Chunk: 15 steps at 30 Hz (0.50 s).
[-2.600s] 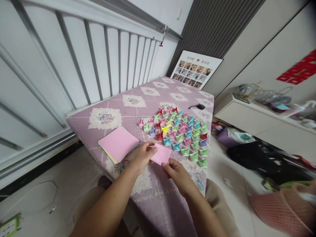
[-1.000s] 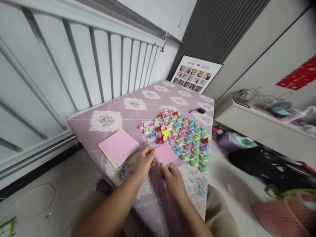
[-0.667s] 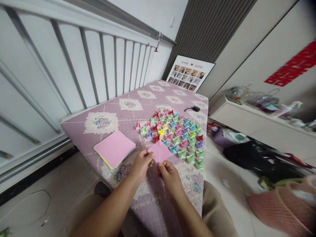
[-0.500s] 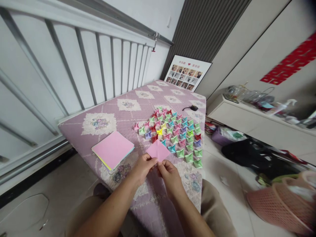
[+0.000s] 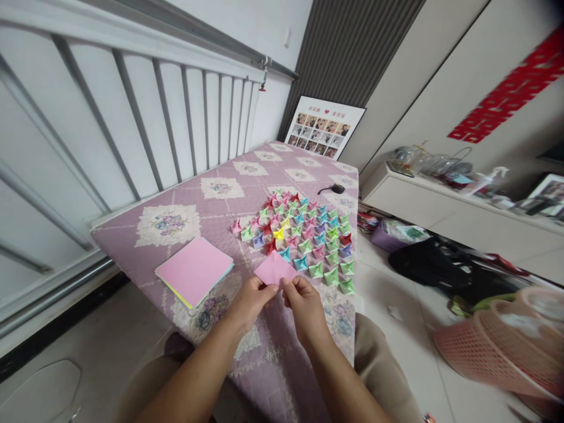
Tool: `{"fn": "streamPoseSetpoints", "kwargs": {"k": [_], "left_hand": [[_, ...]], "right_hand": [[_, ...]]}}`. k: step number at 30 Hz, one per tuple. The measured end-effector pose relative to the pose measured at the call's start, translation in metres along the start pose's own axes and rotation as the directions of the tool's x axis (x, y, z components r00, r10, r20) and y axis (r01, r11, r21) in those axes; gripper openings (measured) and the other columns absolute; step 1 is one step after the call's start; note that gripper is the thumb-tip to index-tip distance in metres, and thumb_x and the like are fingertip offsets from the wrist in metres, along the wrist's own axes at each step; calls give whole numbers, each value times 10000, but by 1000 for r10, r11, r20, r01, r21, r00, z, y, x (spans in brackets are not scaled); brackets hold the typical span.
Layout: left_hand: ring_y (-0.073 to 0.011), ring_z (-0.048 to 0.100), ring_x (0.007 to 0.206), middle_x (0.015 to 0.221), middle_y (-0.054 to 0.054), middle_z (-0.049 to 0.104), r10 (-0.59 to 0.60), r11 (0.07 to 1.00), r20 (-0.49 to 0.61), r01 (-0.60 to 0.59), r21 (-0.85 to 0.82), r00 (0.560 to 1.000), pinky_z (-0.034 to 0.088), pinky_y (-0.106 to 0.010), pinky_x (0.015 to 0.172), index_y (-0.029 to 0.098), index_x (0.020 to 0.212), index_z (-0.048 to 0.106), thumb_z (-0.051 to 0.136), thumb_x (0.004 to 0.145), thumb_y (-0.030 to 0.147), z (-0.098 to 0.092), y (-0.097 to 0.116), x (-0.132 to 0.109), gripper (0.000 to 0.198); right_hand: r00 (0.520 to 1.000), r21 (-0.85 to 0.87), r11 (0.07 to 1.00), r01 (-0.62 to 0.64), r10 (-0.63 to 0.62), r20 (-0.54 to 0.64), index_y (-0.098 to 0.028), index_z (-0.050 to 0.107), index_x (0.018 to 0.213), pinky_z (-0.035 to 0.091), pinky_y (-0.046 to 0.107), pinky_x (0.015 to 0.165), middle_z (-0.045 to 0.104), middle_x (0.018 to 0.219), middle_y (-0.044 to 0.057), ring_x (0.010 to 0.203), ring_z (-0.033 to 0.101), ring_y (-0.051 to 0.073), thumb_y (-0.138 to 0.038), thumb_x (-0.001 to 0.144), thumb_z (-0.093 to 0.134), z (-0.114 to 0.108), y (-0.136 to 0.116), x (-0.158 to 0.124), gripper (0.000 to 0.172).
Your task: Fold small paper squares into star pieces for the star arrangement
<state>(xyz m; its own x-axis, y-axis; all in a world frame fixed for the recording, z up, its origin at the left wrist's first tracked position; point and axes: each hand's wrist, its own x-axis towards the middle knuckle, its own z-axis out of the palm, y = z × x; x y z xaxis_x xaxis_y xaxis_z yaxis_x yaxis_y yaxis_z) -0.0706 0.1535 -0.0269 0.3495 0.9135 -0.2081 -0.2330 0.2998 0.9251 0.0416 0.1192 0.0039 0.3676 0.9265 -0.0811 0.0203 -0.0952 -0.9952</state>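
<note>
the left hand [image 5: 252, 301] and right hand [image 5: 305, 304] are holding a pink paper square [image 5: 275, 268] over the counter [image 5: 227, 216], fingers pinching its near edges; one corner is pointing away toward the folded paper pieces [image 5: 305, 247], its longer-looking diagonal running left to right.

Worktop [image 5: 215, 220]: draped in a mauve quilted cloth [image 5: 259, 197] with pale diamond floral patches [image 5: 222, 188].
Left side: a paper stack [image 5: 194, 270], pink on top, yellow and blue edges peeping out beneath.
Right half: folded paper shapes [image 5: 316, 270] in close rows, many green, others pink, blue, red, purple, yellow.
Far right: a small black object [image 5: 338, 188] with a thin tail; from here I can't quite tell what.
</note>
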Motion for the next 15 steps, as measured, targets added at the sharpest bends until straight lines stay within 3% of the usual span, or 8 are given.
{"fn": "streamPoseSetpoints", "kwargs": {"k": [9,12,15], "left_hand": [[-96,446,543,624,7,572,-22,996,34,19,89,999,327,-219,531,116,849,669,653,710,315,-3,-1,2,244],[-110,468,571,643,0,595,1,987,34,-6,159,999,340,-222,549,124,836,677,649,713,295,-5,1,1,212],[-140,516,635,671,-6,622,31,967,57,-45,251,998,371,-225,589,136,828,689,662,699,273,-9,5,0,191]], "right_hand": [[999,56,998,3,-1,-40,-205,542,644,338,240,510,502,582,-36,524,414,99,-504,713,674,-12,-9,3,333],[1000,30,1000,-9,10,-11,-202,576,661,360,240,535,552,635,-13,571,452,113,-517,709,671,-17,-13,4,332],[998,-4,1000,-2,2,64,-205,656,820,387,248,588,638,770,19,656,510,139,-486,650,733,-21,-20,8,337]]}}
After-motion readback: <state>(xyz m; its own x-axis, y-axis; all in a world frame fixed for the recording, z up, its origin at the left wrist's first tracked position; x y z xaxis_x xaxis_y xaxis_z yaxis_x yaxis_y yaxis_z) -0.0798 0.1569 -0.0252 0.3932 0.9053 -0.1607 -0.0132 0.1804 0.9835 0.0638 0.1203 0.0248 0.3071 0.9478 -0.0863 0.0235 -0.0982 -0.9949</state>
